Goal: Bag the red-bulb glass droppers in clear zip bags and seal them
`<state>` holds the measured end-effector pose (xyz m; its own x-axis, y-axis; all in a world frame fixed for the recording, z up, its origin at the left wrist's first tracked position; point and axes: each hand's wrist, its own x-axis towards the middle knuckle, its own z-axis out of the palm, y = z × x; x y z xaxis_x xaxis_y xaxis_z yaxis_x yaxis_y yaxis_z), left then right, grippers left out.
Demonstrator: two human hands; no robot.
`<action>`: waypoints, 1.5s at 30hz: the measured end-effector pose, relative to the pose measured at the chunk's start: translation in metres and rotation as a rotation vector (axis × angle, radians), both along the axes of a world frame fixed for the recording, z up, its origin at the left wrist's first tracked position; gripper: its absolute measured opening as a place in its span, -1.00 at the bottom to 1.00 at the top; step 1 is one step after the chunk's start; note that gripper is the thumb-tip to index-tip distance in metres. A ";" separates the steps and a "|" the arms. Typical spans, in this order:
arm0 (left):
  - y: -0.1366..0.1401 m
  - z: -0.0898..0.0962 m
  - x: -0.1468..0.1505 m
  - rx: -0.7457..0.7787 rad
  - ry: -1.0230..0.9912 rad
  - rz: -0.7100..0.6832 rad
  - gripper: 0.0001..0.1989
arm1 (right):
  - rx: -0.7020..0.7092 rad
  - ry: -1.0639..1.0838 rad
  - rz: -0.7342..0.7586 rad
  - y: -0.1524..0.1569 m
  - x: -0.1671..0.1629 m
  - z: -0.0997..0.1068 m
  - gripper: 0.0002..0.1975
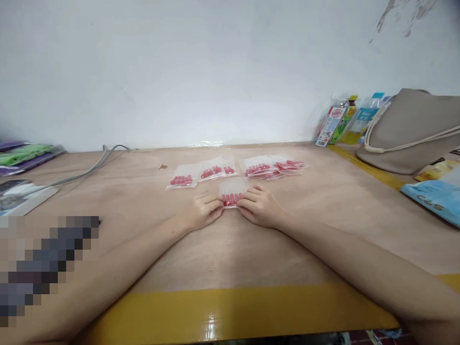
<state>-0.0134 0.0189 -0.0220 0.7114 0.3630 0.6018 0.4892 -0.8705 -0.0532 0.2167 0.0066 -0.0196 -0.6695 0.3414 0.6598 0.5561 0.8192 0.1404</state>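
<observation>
A small clear plastic bag (233,187) with several red, rounded pieces in its lower end lies flat on the table in front of me. My left hand (206,211) pinches its lower left corner between thumb and fingers. At the lower right corner, my right hand (260,206) grips it the same way. Just beyond lie more such bags: one bag (182,178) at the left, overlapping bags (217,168) in the middle, and a heap of bags (268,167) at the right. What the red pieces are is too small to tell.
The brown-covered table (230,254) has yellow tape along its front edge. At right stand a drink carton (329,125), bottles, a grey bag (413,129) and a blue packet (431,201). A grey cable (82,173) and purple-green packets (27,155) lie left. A pixelated patch hides the lower left.
</observation>
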 end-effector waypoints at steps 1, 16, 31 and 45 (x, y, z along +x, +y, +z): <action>0.000 -0.001 -0.001 -0.027 -0.015 0.003 -0.86 | -0.006 0.002 -0.008 0.000 -0.001 0.000 -0.81; 0.002 0.000 0.004 -0.082 -0.043 0.025 -0.86 | 0.035 -0.051 -0.084 0.006 -0.020 -0.002 -0.81; -0.002 0.009 0.005 0.393 0.019 -0.083 -0.90 | 0.348 -0.064 -0.014 0.007 -0.023 0.000 -0.74; 0.009 0.005 -0.011 0.281 -0.055 -0.030 -0.91 | 0.221 -0.042 -0.079 0.014 0.012 -0.001 -0.80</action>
<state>-0.0248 0.0281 -0.0172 0.6829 0.1556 0.7137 0.4722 -0.8395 -0.2687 0.2288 0.0208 -0.0206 -0.6748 0.2443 0.6964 0.6072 0.7201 0.3357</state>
